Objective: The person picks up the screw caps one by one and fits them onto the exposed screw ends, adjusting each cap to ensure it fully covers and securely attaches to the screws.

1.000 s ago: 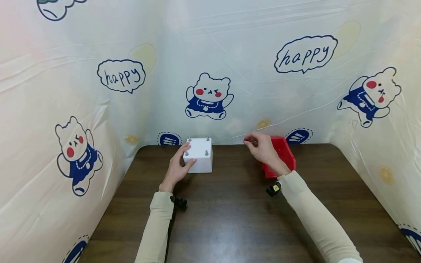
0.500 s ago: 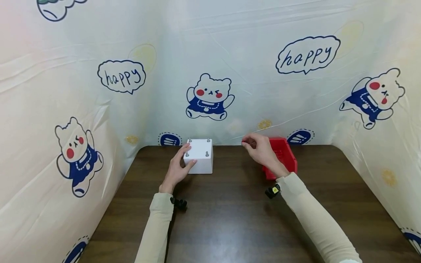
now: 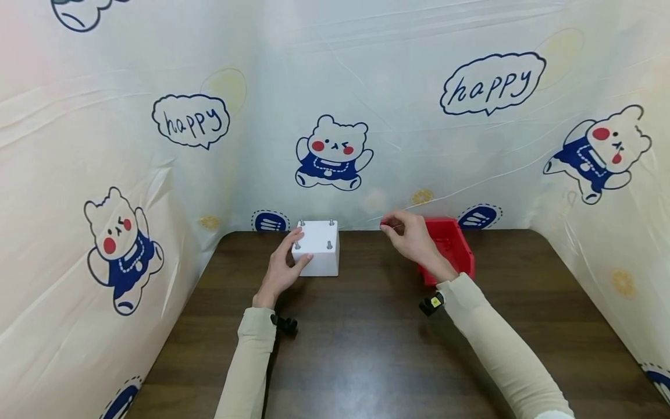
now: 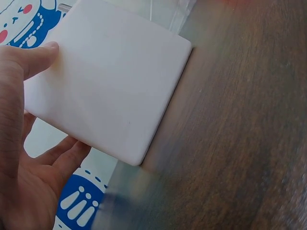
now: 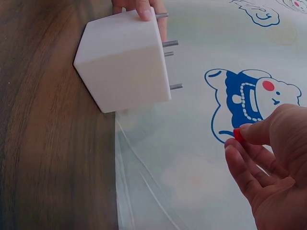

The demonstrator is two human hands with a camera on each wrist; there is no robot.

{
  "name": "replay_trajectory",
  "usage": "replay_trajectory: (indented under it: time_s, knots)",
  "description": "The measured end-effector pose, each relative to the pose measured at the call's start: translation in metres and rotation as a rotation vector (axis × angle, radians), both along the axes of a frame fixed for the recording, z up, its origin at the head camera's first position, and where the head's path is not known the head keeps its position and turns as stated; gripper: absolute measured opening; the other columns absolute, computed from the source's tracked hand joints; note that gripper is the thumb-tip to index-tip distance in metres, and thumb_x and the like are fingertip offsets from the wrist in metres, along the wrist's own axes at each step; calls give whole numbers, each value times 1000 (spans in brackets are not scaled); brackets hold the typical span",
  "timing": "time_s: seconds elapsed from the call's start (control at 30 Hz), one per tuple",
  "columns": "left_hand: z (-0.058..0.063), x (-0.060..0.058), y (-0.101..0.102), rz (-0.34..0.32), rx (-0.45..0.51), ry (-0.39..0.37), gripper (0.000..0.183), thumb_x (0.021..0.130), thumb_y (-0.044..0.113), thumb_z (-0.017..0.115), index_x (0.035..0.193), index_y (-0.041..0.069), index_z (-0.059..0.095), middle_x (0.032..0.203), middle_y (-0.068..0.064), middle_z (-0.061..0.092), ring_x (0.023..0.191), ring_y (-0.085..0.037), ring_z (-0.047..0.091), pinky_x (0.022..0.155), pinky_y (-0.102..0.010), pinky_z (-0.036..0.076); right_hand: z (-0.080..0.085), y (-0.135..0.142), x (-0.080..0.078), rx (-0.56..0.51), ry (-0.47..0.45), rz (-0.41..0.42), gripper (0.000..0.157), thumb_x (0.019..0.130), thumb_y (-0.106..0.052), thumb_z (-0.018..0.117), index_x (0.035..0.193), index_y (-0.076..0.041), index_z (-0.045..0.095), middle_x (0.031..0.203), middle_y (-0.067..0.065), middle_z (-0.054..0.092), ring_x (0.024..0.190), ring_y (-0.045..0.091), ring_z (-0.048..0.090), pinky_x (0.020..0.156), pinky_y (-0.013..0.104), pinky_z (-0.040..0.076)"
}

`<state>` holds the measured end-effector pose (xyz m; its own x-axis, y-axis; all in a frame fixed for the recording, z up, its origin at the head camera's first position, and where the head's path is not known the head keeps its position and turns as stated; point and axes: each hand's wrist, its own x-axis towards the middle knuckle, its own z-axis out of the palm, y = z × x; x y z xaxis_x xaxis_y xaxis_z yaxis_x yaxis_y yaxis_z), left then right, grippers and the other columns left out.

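Observation:
A white box-shaped block stands on the table near its back edge. Several threaded metal studs stick up from its top. My left hand grips the block from the left; in the left wrist view its thumb lies on one white face and the other fingers go round the side. To the right of the block, my right hand is raised in front of the red bin. Between thumb and forefinger it pinches a small red piece, whose exact kind I cannot tell.
A red plastic bin stands at the back right, partly covered by the right hand and forearm; its contents are hard to make out. Dark wooden table lies beneath. A printed plastic curtain surrounds the back and sides.
My right hand has drifted slightly left, toward the block, still pinching the small red piece. The left hand and the block stay in place.

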<state>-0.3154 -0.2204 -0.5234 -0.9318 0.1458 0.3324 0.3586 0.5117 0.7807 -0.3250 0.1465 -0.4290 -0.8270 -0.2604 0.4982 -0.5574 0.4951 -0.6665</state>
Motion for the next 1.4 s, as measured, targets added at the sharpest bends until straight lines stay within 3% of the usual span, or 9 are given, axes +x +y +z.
replay_trajectory:
  time_s: [0.3,1.07,1.4]
  knots:
    - [-1,-1,0,-5,6,15,59,103,34,74,157,27,51,174,8,35,162,-26,31,125,-62,34,-1,-5,-1,1,0,9,16,96,-8,79,112,-10,77,107,10,79,87,21,75,85,43,67]
    - [1,0,-1,-1,14,-2,60,102,34,75,157,29,51,174,8,34,161,-29,31,121,-66,38,0,-21,-3,-15,5,31,17,95,-8,80,112,-10,78,107,10,79,89,23,74,84,44,67]
    - [-1,-2,-1,-8,11,10,60,102,34,75,157,28,51,173,9,36,161,-26,32,127,-62,32,-3,-28,-2,-13,8,43,17,95,-8,81,112,-10,78,107,10,80,89,23,76,85,44,67]
